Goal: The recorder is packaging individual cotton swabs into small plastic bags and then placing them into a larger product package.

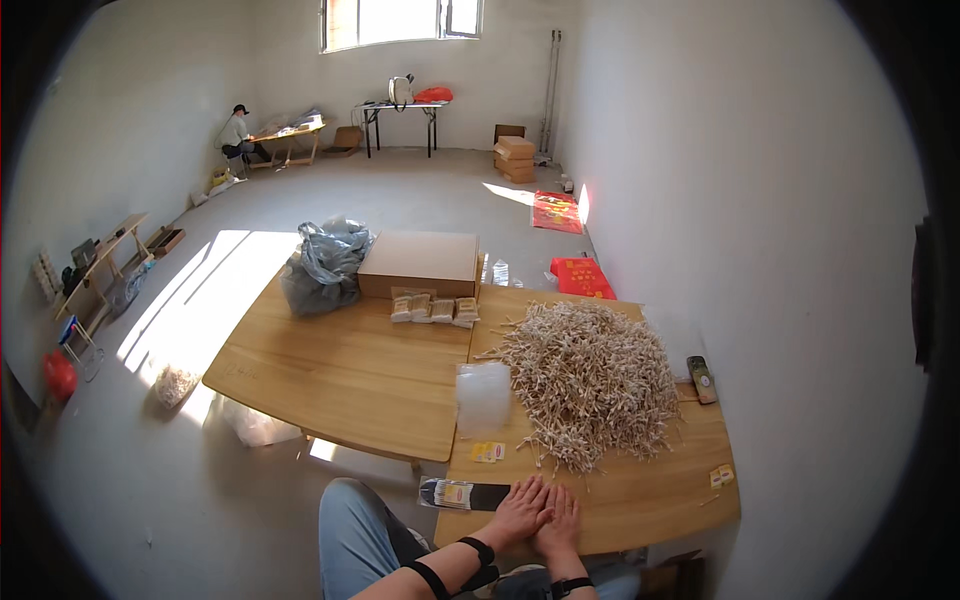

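Observation:
Side by side at the table's near edge are my left hand [521, 510] and my right hand [558, 520], touching each other. The fingers of both look stretched out and flat, and nothing shows in them. A flat black strip [488, 497] runs up to my left hand; whether it continues under the fingers is hidden. On its left end lies a clear packet of cotton swabs [446, 493] with a yellow label. Just beyond my hands is a big loose heap of cotton swabs [598, 385]. Yellow-and-white cards [487, 452] and a stack of clear plastic bags [483, 398] lie left of the heap.
Several filled swab packs [434, 309] stand before a cardboard box [420, 262], beside a grey plastic bag [328, 265]. A dark phone-like object [702, 380] and small yellow cards [721, 475] lie near the right wall. Another person [237, 132] sits at a far table.

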{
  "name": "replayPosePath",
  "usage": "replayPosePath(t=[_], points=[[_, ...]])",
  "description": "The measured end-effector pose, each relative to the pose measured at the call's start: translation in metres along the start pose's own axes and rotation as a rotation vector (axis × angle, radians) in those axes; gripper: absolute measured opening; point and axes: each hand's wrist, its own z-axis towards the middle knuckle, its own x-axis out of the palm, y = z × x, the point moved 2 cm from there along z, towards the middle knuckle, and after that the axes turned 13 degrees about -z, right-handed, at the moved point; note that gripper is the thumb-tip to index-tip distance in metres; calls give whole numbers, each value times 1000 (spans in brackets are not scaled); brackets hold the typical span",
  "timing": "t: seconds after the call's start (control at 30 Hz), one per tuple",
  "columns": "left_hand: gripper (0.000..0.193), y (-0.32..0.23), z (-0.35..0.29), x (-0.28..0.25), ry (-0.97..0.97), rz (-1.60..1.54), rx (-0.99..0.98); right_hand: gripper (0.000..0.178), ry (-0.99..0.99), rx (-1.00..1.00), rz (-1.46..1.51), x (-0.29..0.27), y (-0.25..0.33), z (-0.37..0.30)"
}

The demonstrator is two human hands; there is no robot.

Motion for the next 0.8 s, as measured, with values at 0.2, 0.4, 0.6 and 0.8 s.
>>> replayPosePath(t=[0.2,0.4,0.6,0.8], points=[[63,-4,-18,-2,-29,-28,32,61,13,-16,40,-7,5,-14],[62,-10,-31,2,-78,-41,54,61,64,-3,48,-20,11,-23],[64,-7,-33,-6,-80,-31,46,60,31,-64,41,-26,9,-24],[66,-3,-28,-5,-91,-1,53,47,-192,217,428,-45,-23,2]])
